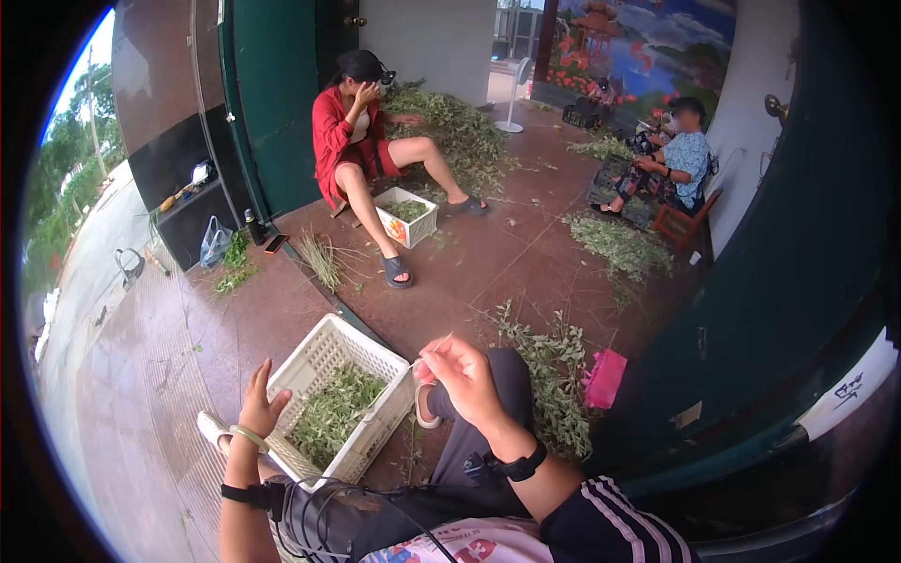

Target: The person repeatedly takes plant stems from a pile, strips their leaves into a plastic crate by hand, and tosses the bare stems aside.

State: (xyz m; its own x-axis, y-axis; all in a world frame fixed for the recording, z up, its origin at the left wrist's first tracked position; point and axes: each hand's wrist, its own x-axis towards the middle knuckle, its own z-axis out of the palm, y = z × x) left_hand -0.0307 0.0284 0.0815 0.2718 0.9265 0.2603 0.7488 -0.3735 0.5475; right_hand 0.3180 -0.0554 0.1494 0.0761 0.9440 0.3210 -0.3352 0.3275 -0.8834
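Observation:
A white slatted plastic crate [377,349] stands on the floor between my feet, partly filled with picked green leaves [336,408]. My left hand [260,403], with a bangle at its wrist, is raised by the crate's left rim; its fingers are apart and hold nothing. Over the crate's right corner, my right hand [460,377] has its thumb and fingers pinched together on what looks like a thin pale stem, mostly hidden by the fingers. Leafy cut branches [554,375] lie on the floor to the right of my knee.
A pink bag or cloth [605,378] lies beside the branches. Ahead, a person in red [338,141] sits by another white crate [406,218] and a large leafy heap [450,131]. Bare stems [324,263] lie left. Another person [683,159] sits at the right wall.

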